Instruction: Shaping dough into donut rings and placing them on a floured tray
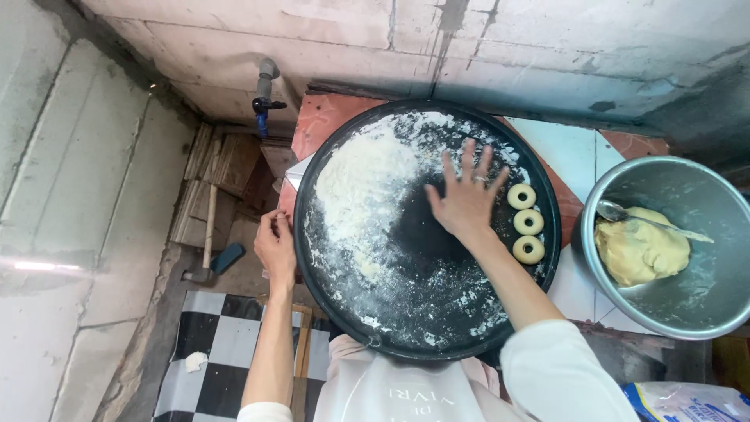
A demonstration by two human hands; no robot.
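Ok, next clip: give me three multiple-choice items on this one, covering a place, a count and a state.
1. Where do the dough rings lie on the round black tray?
A. right edge
B. left edge
C. centre

2. How many rings are there?
A. two
B. three
C. five

3. How is the right hand?
A. clenched in a fist
B. gripping a spoon
C. flat, fingers spread

Key: 1 A, they line the rim nearest the metal bowl; 2 B, three in a column; 3 C, palm down on the tray, while the left hand is at the tray's left rim.
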